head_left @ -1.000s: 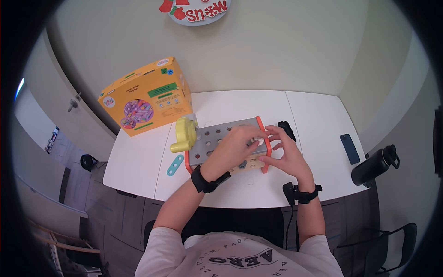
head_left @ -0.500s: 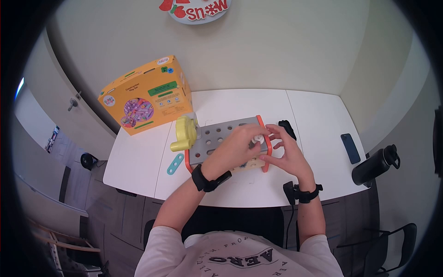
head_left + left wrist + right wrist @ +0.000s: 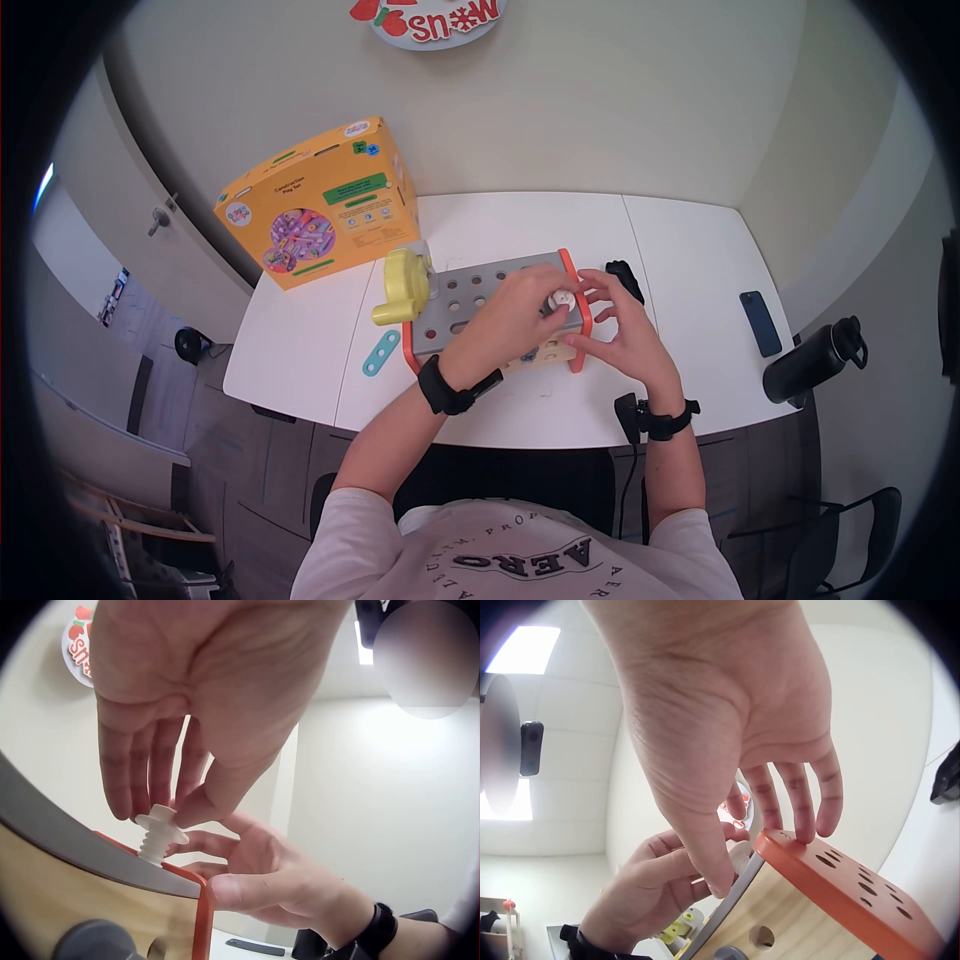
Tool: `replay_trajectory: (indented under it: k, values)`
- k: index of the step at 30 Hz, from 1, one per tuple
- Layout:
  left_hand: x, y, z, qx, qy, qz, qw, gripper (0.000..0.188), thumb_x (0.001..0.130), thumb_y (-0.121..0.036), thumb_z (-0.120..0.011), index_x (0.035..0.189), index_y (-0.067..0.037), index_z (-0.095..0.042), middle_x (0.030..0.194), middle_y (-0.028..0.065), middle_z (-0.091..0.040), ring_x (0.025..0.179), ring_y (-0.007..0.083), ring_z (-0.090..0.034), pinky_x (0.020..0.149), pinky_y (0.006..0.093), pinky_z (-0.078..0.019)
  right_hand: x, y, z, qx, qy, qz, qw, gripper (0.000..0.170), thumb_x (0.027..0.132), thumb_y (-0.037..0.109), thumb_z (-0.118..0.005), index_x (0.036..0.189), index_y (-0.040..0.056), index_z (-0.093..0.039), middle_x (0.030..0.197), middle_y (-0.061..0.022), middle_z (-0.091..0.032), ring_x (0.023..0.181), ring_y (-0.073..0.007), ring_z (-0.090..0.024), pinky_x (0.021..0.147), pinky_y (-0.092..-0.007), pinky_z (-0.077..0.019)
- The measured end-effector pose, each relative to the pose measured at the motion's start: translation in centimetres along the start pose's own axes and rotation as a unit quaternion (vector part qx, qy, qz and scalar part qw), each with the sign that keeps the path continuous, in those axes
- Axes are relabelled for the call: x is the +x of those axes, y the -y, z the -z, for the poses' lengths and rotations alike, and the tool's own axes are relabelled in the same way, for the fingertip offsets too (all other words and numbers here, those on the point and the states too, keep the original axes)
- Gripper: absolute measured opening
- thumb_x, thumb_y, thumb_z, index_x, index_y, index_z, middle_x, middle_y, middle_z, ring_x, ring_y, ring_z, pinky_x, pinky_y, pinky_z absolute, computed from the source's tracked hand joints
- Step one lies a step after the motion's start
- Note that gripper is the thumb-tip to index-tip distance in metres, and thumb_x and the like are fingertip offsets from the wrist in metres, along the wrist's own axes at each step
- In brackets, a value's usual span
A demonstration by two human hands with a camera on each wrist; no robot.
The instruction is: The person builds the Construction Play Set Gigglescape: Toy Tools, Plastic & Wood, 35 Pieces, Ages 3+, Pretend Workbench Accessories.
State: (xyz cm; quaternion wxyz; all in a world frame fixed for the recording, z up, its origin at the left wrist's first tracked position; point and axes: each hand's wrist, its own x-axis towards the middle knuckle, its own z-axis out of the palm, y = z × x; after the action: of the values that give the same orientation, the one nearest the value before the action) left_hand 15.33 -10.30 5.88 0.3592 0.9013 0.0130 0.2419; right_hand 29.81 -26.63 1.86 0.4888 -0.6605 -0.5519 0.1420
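Observation:
My left hand (image 3: 515, 310) pinches a white toy screw (image 3: 155, 837) by its flanged head, between thumb and fingers. The screw's ribbed shank stands upright at the grey top (image 3: 470, 292) of a toy workbench, beside its orange end panel (image 3: 840, 889). My right hand (image 3: 628, 335) holds that end panel, thumb at the near corner and fingertips on the panel's upper edge and outer face. The bench's front is pale wood with round holes and a dark grey knob (image 3: 96, 941). The screw's tip is hidden.
A yellow crank-like toy part (image 3: 400, 290) sits at the bench's left end, near a teal strip with holes (image 3: 381, 354). Behind stands an orange play-set box (image 3: 320, 210). To the right are a black object (image 3: 622, 282), a phone (image 3: 760, 323) and a black bottle (image 3: 812, 358).
The left fingers have shifted slightly around the white screw, and its head shows more clearly between them. The right hand and the workbench stay in place.

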Motion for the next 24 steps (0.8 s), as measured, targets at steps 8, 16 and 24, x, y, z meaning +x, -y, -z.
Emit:
replay_trajectory:
  k: [8, 16, 24]
  values:
    - [-0.1, 0.4, -0.3, 0.017, 0.002, -0.019, 1.000, 0.027, 0.088, -0.009, -0.075, 0.113, -0.001, -0.074, 0.109, 0.0178, -0.073, 0.098, 0.0358, -0.071, 0.088, 0.0409, -0.0564, 0.0, -0.1, -0.3, -0.005, -0.007, 0.002, 1.000, 0.081, 0.081, 0.021, -0.089, 0.150, 0.0083, -0.049, 0.136, -0.0106, -0.064, 0.117, -0.0260, -0.063, 0.089, -0.0376, -0.0541]
    - [-0.4, 1.0, -0.7, 0.010, -0.002, -0.028, 1.000, 0.027, 0.088, -0.009, -0.075, 0.114, -0.003, -0.074, 0.110, 0.0160, -0.071, 0.099, 0.0343, -0.070, 0.088, 0.0405, -0.0560, 0.1, -0.1, -0.4, -0.013, -0.015, 0.011, 1.000, 0.075, 0.082, 0.019, -0.088, 0.147, 0.0092, -0.052, 0.132, -0.0097, -0.064, 0.114, -0.0249, -0.063, 0.088, -0.0362, -0.0543]
    - [-1.7, 1.6, -1.6, -0.024, -0.015, -0.037, 0.999, 0.037, 0.088, -0.008, -0.074, 0.124, -0.001, -0.068, 0.119, 0.0173, -0.068, 0.110, 0.0359, -0.068, 0.095, 0.0414, -0.0547, 0.2, 0.1, -0.7, -0.041, -0.006, 0.024, 0.999, 0.066, 0.086, 0.013, -0.083, 0.144, 0.0086, -0.053, 0.130, -0.0100, -0.062, 0.116, -0.0260, -0.064, 0.087, -0.0369, -0.0555]
